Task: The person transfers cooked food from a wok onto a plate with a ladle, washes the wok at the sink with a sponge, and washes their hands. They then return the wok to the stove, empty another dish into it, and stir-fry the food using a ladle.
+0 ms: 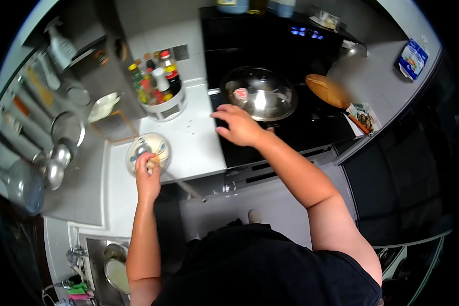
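Note:
My left hand point(148, 178) is over a patterned dish point(163, 144) on the white counter. Its fingers are curled together at the dish; what they hold, if anything, I cannot make out. A shiny rounded metal piece point(142, 149) shows in the dish beside the fingertips. From near the dish a thin metal rod point(190, 190) sticks out past the counter edge. My right hand point(239, 125) hovers with fingers apart where the counter meets the black stove point(301, 133). It looks to hold nothing. Just beyond it a domed metal lid point(262, 94) covers a pan on the stove.
A white round caddy point(168, 110) of sauce bottles stands at the back of the counter. Ladles and a strainer point(67, 128) hang on the left wall. A brown wooden lid or board point(325, 92) sits right of the stove. The sink point(99, 275) holds dishes at lower left.

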